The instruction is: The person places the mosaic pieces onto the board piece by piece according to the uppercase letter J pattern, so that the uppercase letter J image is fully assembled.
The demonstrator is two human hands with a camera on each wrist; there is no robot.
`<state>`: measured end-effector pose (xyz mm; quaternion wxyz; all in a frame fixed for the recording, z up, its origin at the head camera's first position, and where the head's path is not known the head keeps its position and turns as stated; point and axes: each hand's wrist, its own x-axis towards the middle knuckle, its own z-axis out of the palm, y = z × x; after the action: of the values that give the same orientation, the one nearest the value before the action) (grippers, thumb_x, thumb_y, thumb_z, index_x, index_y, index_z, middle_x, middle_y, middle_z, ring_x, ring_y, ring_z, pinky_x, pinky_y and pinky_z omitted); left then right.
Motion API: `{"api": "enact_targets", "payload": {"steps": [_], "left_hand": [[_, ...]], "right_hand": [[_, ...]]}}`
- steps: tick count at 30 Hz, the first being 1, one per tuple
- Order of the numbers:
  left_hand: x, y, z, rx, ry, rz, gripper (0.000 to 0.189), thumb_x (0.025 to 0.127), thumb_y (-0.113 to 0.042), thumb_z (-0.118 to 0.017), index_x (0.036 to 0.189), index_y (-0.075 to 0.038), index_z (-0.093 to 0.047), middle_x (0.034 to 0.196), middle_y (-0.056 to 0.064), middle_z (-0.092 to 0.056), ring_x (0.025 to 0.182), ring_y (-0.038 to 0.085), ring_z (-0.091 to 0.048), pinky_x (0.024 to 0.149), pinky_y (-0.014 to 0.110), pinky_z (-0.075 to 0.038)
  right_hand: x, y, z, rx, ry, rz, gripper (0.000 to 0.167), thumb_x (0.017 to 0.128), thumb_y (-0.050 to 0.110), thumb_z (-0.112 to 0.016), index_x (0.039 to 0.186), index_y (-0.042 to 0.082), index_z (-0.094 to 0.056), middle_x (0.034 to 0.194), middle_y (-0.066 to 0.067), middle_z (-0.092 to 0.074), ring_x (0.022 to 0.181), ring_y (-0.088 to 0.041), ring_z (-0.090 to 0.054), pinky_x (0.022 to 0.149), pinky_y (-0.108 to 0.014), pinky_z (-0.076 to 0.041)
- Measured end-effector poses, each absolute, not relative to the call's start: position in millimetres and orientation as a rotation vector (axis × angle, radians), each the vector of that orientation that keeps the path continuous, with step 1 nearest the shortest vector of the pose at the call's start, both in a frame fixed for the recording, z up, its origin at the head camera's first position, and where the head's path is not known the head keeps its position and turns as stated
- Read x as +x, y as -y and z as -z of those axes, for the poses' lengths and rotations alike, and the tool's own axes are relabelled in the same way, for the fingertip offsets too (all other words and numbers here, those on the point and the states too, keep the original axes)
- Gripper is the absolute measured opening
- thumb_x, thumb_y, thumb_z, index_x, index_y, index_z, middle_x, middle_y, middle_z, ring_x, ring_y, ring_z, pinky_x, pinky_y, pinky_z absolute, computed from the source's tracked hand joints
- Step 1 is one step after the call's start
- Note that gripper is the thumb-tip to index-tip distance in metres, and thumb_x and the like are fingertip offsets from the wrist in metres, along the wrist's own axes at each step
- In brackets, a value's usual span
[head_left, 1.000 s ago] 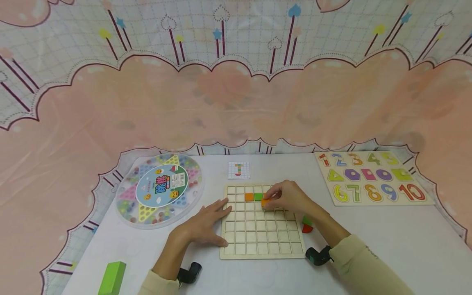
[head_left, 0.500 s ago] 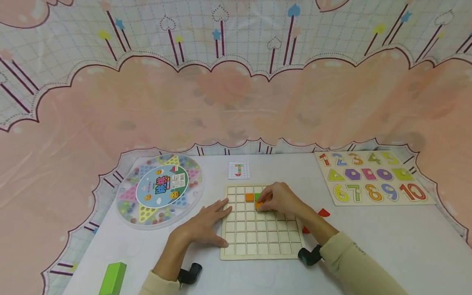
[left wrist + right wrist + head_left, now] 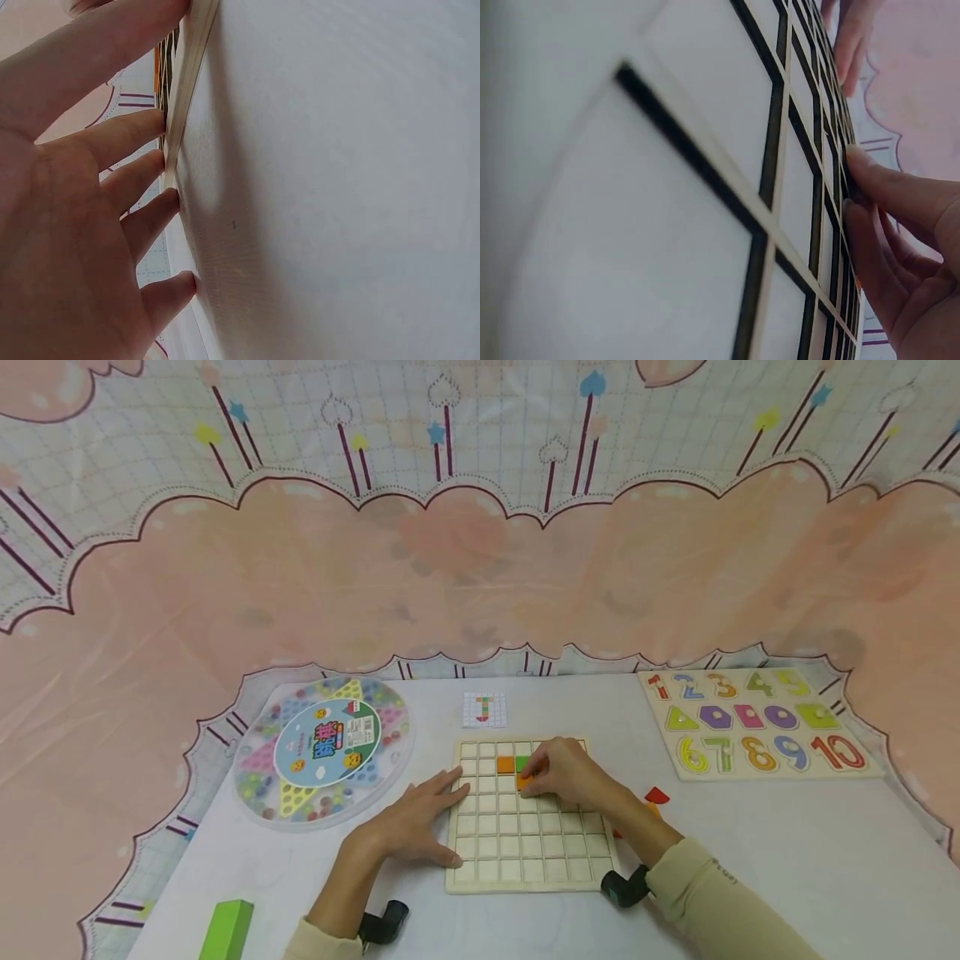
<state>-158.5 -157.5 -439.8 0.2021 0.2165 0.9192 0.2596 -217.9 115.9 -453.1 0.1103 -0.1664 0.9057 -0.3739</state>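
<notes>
A pale wooden grid board [image 3: 529, 870] lies flat on the white table. In its second row sit an orange square tile [image 3: 506, 765] and, beside it, a green square tile [image 3: 522, 763] partly covered by fingers. My right hand [image 3: 564, 772] pinches another orange square tile [image 3: 523, 783] between thumb and fingers, just below the green one; most of that tile is hidden. In the right wrist view the fingertips [image 3: 853, 154] touch the board's surface. My left hand [image 3: 411, 821] rests against the board's left edge with fingers spread, thumb near the lower corner.
A small card [image 3: 484, 710] with a coloured J pattern lies behind the board. Loose red [image 3: 657, 795] and orange pieces lie by my right forearm. A round marble-game box [image 3: 324, 752] stands left, a number puzzle [image 3: 757, 723] right, a green block [image 3: 227, 930] front left.
My right hand has moved left and slightly nearer, bringing the orange tile below the green one. Loose pieces by the forearm are uncovered or covered differently. The left hand stays put.
</notes>
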Motion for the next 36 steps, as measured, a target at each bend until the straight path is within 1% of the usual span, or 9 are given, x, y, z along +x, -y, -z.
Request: {"api": "enact_targets", "payload": {"steps": [4,8,16,22,27,32,36], "left_hand": [[-157,158,439,0.601,-2.561,-0.742,0.098,0.07,-0.03,-0.092,0.153,-0.005,-0.045,0.171,0.014,-0.023,0.159,0.041,-0.019,0.127,0.069,-0.012],[-157,158,438,0.61,-2.56,-0.754,0.098,0.071,-0.029,-0.092,0.153,-0.004,-0.045,0.171,0.015,-0.023,0.159,0.041,-0.019,0.127,0.069,-0.011],[-157,160,440,0.627,-2.561,-0.751,0.098,0.071,-0.03,-0.091,0.153,-0.004,-0.044,0.171,0.015,-0.023,0.159,0.041,-0.019,0.126,0.07,-0.011],[-158,161,442,0.644,-2.537,-0.765,0.099,0.073,-0.031,-0.089,0.155,-0.003,-0.041,0.172,0.016,-0.02,0.16,0.041,-0.015,0.126,0.072,-0.008],[-158,162,443,0.646,-2.514,-0.771,0.099,0.075,-0.032,-0.087,0.157,-0.003,-0.038,0.173,0.016,-0.016,0.161,0.041,-0.012,0.126,0.072,-0.005],[-159,163,443,0.655,-2.497,-0.768,0.1,0.076,-0.031,-0.086,0.157,-0.003,-0.036,0.173,0.016,-0.014,0.161,0.042,-0.01,0.126,0.072,-0.005],[-159,162,440,0.654,-2.49,-0.768,0.1,0.075,-0.031,-0.087,0.157,-0.003,-0.036,0.173,0.016,-0.014,0.161,0.042,-0.01,0.126,0.072,-0.005]], "right_hand": [[-216,-114,453,-0.503,-2.675,1.083,0.013,0.077,0.017,-0.089,0.086,0.016,-0.081,0.082,0.004,-0.071,0.077,-0.01,-0.056,0.07,-0.021,-0.047],[-215,-114,453,-0.543,-2.685,1.098,0.012,0.077,0.015,-0.088,0.085,0.014,-0.08,0.083,0.002,-0.071,0.074,-0.009,-0.057,0.067,-0.02,-0.049],[-215,-115,454,-0.558,-2.676,1.125,0.011,0.077,0.013,-0.089,0.084,0.011,-0.081,0.087,-0.001,-0.064,0.076,-0.01,-0.055,0.065,-0.019,-0.047],[-215,-117,453,-0.526,-2.641,1.119,0.012,0.077,0.014,-0.088,0.086,0.012,-0.081,0.087,0.0,-0.064,0.077,-0.011,-0.055,0.066,-0.019,-0.046],[-216,-119,448,-0.516,-2.563,1.109,0.016,0.079,0.016,-0.088,0.092,0.011,-0.079,0.093,-0.003,-0.065,0.078,-0.012,-0.056,0.066,-0.02,-0.047],[-219,-120,444,-0.522,-2.5,1.071,0.019,0.08,0.018,-0.087,0.094,0.011,-0.078,0.096,-0.004,-0.063,0.081,-0.014,-0.056,0.068,-0.021,-0.048],[-221,-124,443,-0.557,-2.478,1.059,0.019,0.081,0.022,-0.087,0.095,0.014,-0.078,0.097,-0.002,-0.062,0.083,-0.014,-0.056,0.071,-0.023,-0.048]]}}
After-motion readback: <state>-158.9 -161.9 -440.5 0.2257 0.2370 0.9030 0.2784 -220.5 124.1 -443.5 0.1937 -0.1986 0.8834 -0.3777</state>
